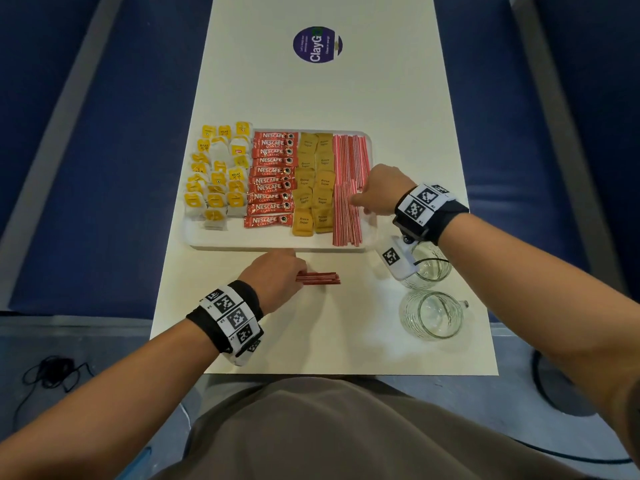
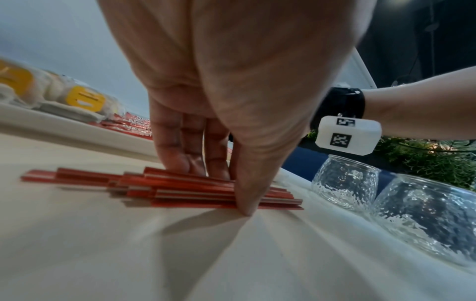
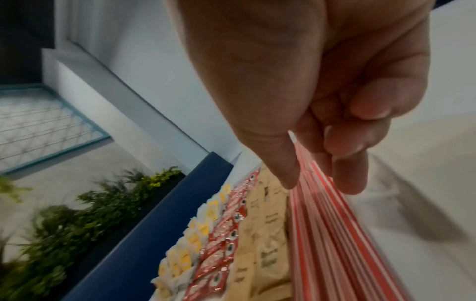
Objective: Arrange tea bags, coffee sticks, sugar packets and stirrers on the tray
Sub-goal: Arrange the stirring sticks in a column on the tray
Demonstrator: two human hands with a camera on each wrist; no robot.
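Note:
A white tray [image 1: 242, 239] holds yellow-tagged tea bags [image 1: 216, 174] at the left. Beside them lie red coffee sticks [image 1: 272, 178], brown sugar packets [image 1: 313, 183] and red-white stirrers [image 1: 348, 157] along the right side. My right hand [image 1: 360, 202] reaches over the tray's right edge. Its thumb and fingers pinch the near group of stirrers [image 3: 335, 234] there. A small bundle of stirrers [image 1: 323, 278] lies on the table in front of the tray. My left hand [image 1: 299, 273] pinches that bundle [image 2: 180, 189], fingers behind and thumb in front.
Two clear glass cups [image 1: 431, 315] [image 1: 431, 268] stand on the table at the right, just under my right wrist. A purple round sticker [image 1: 317, 44] is at the far end of the narrow table. Blue floor lies on both sides.

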